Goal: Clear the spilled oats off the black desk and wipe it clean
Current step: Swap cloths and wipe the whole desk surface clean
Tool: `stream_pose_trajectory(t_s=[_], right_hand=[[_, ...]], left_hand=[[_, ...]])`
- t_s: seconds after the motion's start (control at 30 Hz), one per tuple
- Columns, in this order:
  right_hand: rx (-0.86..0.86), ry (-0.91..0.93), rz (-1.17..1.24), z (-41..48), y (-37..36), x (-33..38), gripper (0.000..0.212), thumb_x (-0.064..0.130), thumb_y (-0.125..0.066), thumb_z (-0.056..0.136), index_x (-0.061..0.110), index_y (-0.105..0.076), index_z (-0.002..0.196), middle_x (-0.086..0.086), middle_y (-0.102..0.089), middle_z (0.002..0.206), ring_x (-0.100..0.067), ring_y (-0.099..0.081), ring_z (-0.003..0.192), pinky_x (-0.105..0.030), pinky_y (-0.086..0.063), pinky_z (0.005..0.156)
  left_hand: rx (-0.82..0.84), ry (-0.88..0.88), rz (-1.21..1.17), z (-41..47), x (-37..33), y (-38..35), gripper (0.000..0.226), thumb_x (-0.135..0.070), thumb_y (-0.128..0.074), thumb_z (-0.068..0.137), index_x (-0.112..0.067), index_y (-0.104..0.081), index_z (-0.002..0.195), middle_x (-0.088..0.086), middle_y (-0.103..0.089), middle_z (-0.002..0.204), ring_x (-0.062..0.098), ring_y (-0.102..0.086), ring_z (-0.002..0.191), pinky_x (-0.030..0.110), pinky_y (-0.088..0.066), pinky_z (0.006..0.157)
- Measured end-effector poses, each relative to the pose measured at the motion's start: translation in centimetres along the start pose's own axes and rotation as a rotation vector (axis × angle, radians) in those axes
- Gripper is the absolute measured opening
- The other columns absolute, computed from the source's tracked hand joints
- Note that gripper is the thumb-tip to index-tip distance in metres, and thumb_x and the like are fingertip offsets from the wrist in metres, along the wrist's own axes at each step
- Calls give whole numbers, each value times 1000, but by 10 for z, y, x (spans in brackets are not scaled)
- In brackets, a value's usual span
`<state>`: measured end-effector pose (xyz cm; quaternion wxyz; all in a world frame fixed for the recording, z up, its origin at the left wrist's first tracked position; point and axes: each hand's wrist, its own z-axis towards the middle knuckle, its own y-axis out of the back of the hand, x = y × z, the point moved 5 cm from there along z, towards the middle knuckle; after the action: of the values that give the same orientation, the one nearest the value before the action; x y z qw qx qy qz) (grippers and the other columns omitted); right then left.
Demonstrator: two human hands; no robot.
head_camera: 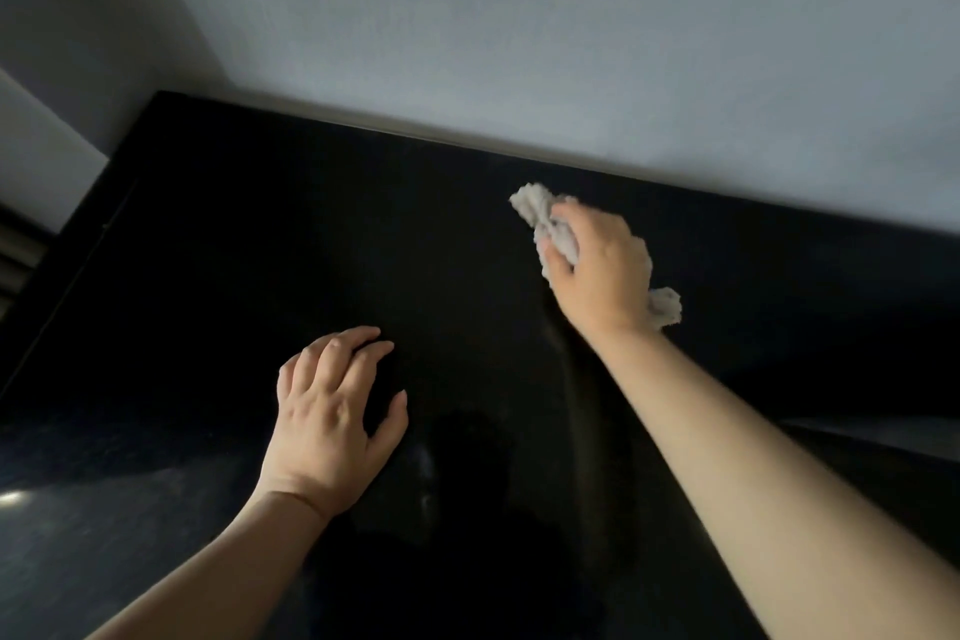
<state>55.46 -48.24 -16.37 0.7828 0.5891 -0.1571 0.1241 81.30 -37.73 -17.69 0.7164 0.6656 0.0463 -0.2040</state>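
Two hands: both over black desk (208,250)
Left hand (332,411): near side, fingers spread and slightly bent, tips resting on surface, holding nothing
Right hand (597,270): further out, fingers curled round crumpled white cloth (535,208), pressing it to desk near back edge
Oats: none visible; dark glossy top could hide strays
Risk: sweeping crumbs off back edge by wall (519,42); bunched cloth skipping patches, leaving streaks

No text, label, brand, number or sign can be read anywhere, neither on the desk (218,234) nor on the wall (519,42).
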Motion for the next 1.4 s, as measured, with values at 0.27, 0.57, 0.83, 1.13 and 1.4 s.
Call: stream_pose_trajectory(t_s=[0.27, 0.57, 0.83, 1.13, 1.4], right_hand=[[129, -19, 274, -74, 20, 16, 29, 22, -67, 88, 25, -65, 116, 11, -66, 109, -9, -56, 102, -28, -47, 88], [274, -274, -205, 27, 8, -45, 69, 58, -43, 92, 20, -30, 147, -5, -22, 157, -31, -26, 139, -53, -27, 110], [-95, -252, 52, -4, 15, -52, 42, 30, -56, 96, 15, -53, 135, -4, -63, 125, -26, -51, 115, -33, -44, 87], [121, 44, 177, -74, 26, -5, 38, 23, -63, 86, 25, -60, 123, 13, -57, 107, -2, -49, 103, -18, -38, 86], [-143, -10, 238, -63, 63, -6, 39, 13, -63, 79, 20, -66, 117, 5, -61, 104, -18, -54, 102, -27, -45, 87]], left_hand=[[5, 1, 8, 0, -1, -1, 49, -43, -48, 83, -11, -61, 118, 2, -53, 127, 25, -47, 117, 41, -33, 100], [-3, 0, 14, 0, -1, -1, 49, -44, -48, 83, -12, -61, 118, 2, -53, 127, 26, -47, 117, 41, -33, 100], [-8, 5, 17, 0, 0, -1, 49, -43, -48, 83, -12, -61, 118, 3, -53, 127, 26, -46, 116, 40, -31, 101], [-6, 13, 27, -1, -2, 1, 50, -44, -47, 83, -12, -60, 119, 3, -52, 128, 27, -45, 118, 40, -31, 101], [-3, 14, 20, -1, -3, 1, 51, -44, -46, 83, -11, -60, 119, 3, -51, 128, 27, -44, 118, 41, -30, 101]])
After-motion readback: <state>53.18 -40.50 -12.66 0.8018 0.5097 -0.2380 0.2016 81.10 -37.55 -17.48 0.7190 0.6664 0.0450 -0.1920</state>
